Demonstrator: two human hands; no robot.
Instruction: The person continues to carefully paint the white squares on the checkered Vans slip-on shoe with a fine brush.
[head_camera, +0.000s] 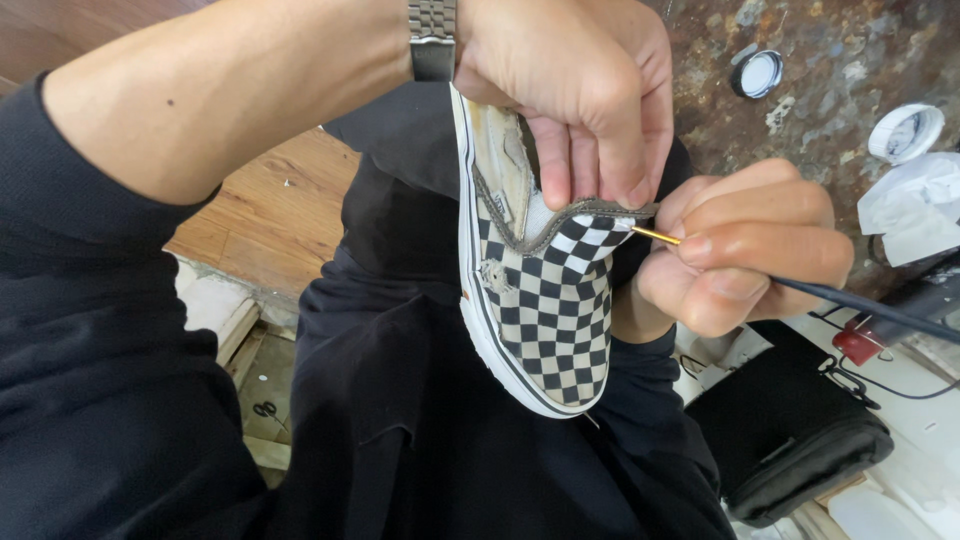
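Note:
My left hand (575, 95), with a metal watch band at the wrist, grips a black-and-white checkered slip-on shoe (545, 300) by its opening, fingers inside the collar. The shoe points toe-down over my lap, with a worn hole on its side and a frayed grey collar edge. My right hand (745, 250) pinches a thin dark-handled tool (850, 300) with a gold metal ferrule. Its tip touches the collar edge at the shoe's right side.
A rusty mottled work surface (830, 60) lies at upper right, carrying a small round lid (757, 73), a white cup (905, 132) and crumpled white paper (915, 205). A black bag (800, 440) sits low right. Wood flooring (270, 210) shows at left.

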